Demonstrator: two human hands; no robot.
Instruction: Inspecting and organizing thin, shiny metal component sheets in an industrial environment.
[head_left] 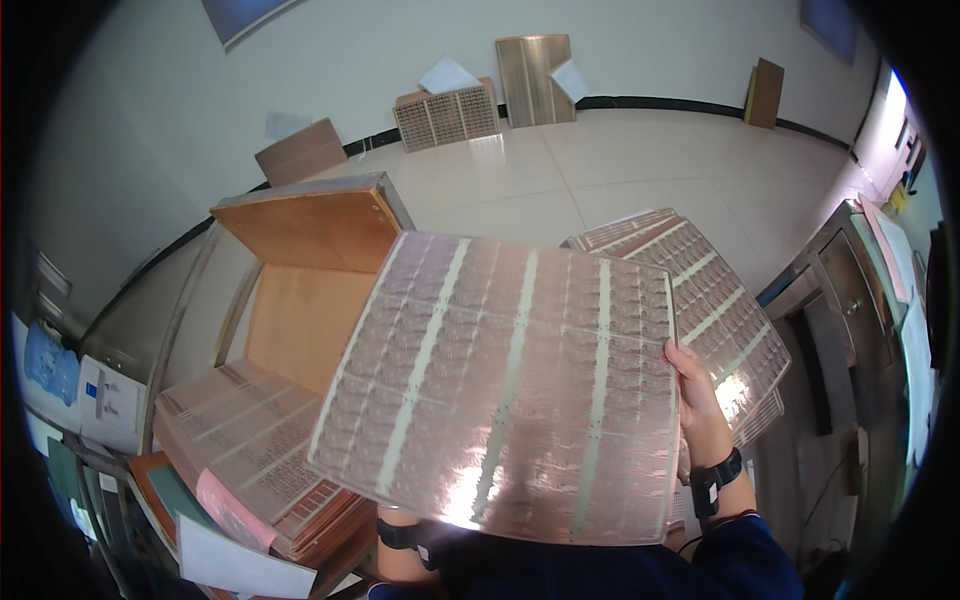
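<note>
A large copper circuit board panel is held up in front of me, tilted, with pale green strips running between rows of fine pattern. Gripping its right edge is my right hand, the thumb lying over the face. My left forearm shows at the panel's lower left edge, but the panel hides that hand and its fingers. Behind and to the right lies a stack of similar panels. On the left, another pile of copper panels rests against a wooden board, with a pink sheet near its front.
An upright wooden board with a ledge rises at the left. Several panels, including a tall one, lean on the far wall. A dark cabinet stands right. White paper lies front left, near blue water bottles.
</note>
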